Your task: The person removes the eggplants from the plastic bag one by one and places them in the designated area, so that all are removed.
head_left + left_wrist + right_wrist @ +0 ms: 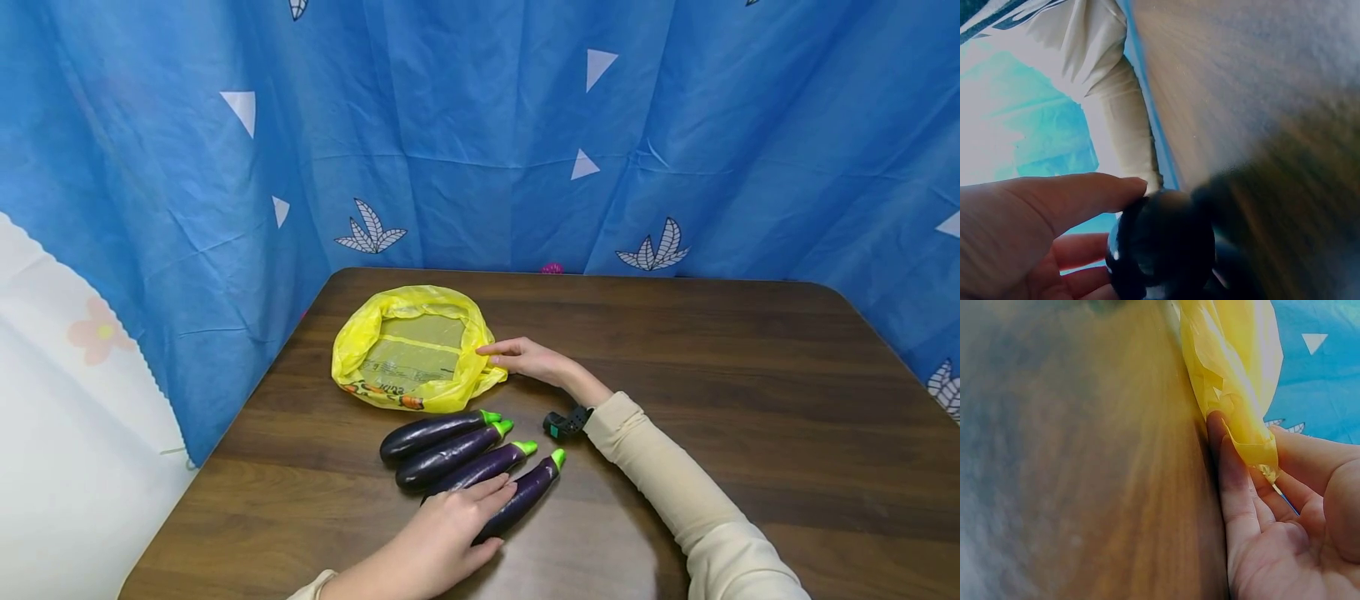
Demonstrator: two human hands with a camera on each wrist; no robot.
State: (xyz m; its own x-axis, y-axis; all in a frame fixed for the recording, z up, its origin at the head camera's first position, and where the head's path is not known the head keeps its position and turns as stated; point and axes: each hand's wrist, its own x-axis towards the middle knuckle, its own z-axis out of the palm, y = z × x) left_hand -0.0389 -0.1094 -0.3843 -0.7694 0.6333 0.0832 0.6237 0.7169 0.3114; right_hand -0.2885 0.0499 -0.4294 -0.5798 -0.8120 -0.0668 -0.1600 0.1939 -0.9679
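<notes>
My left hand (444, 537) holds the nearest eggplant (525, 500), fingers over its top and thumb at its near side. The left wrist view has the dark rounded end of the eggplant (1163, 247) between thumb and fingers. Three more purple eggplants (448, 458) with green stems lie side by side just beyond. Farther back, a yellow plastic bag (352, 333) sits with its mouth spread wide and rim rolled outward. My right hand (528, 360) pinches the bag's right edge; in the right wrist view the yellow film (1235, 394) passes between thumb and fingers.
Everything rests on a brown wooden table (712, 367) with rounded far corners. A blue patterned curtain (480, 133) hangs behind it. A black band (567, 422) is on the right wrist. White cloth (67, 400) hangs at the left.
</notes>
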